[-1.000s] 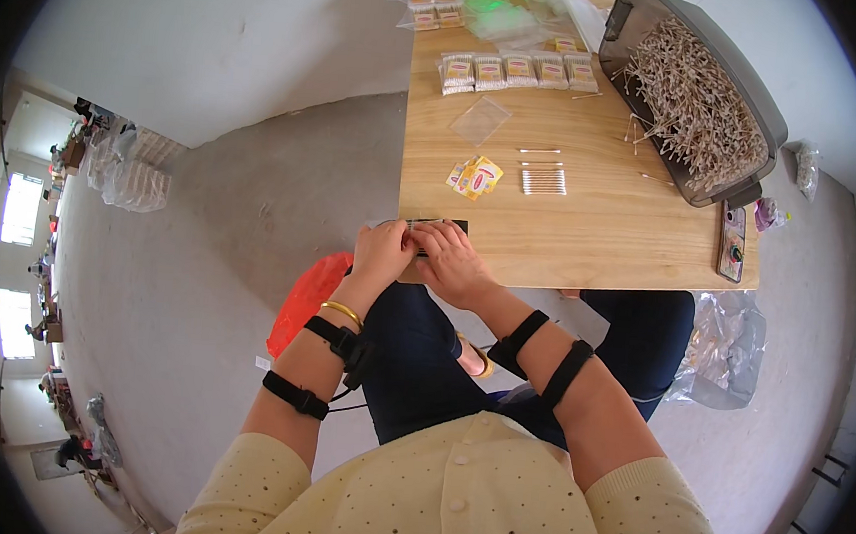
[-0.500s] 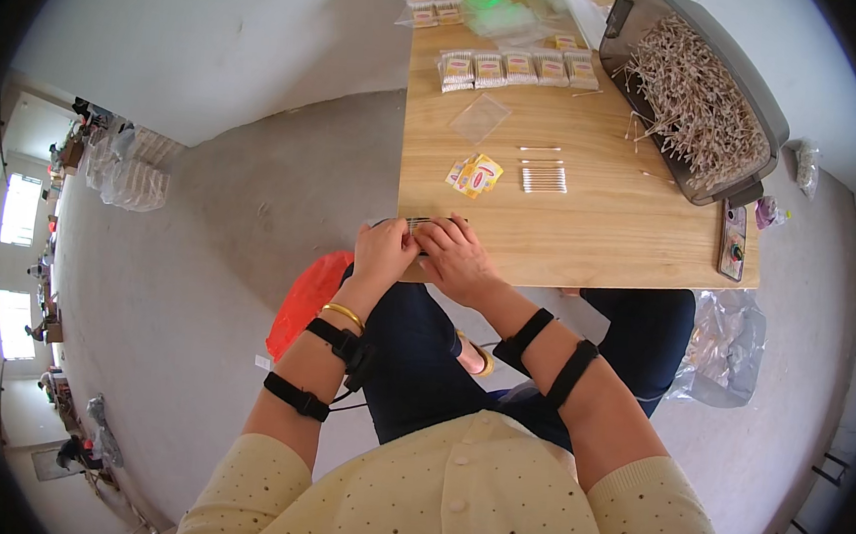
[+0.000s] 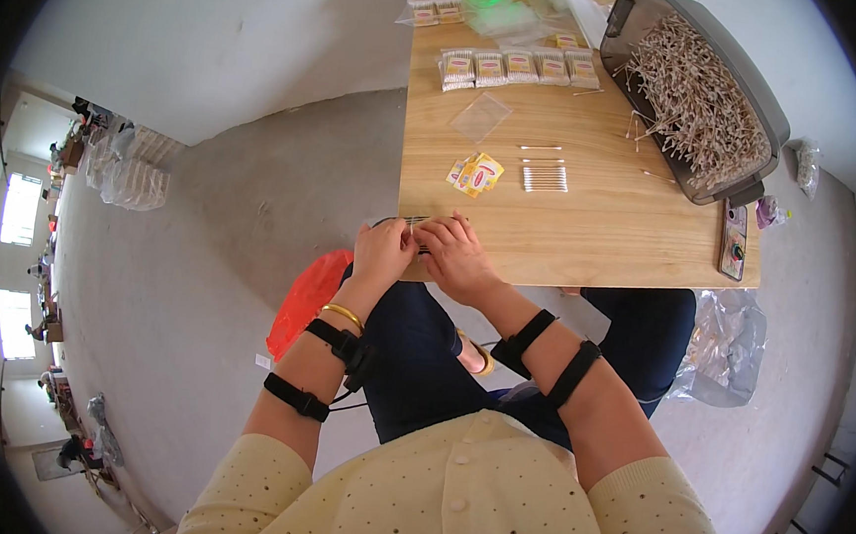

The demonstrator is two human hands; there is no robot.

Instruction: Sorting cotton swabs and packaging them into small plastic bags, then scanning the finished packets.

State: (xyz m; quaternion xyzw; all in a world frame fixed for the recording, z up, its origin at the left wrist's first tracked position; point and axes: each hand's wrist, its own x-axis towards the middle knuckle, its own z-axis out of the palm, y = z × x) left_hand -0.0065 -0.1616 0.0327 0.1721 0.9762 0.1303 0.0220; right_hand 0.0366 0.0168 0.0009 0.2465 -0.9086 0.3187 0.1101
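Observation:
At the table's near left edge, my left hand (image 3: 386, 250) and my right hand (image 3: 456, 256) meet over a small dark flat thing with pale lines (image 3: 412, 221). Curled fingers of the left hand grip its left part. The right hand's bent fingers press over its other side. Most of it is hidden, so its kind is unclear. Just beyond the hands lie several yellow and white cards (image 3: 478, 175), loosely overlapped. To their right is a neat row of cotton swabs (image 3: 545, 179), with a few single swabs (image 3: 542, 148) above it. A clear flat bag (image 3: 481, 118) lies farther back.
Bagged packs of cotton swabs (image 3: 519, 68) line the far side of the wooden table (image 3: 608, 250). A grey bin (image 3: 765, 110) heaped with loose swabs stands at the right back, a phone (image 3: 733, 251) at the right edge. Red plastic (image 3: 304, 303) hangs below left.
Both hands stay at the same spot on the table edge. The right hand's fingers have shifted very slightly; nothing else has visibly moved.

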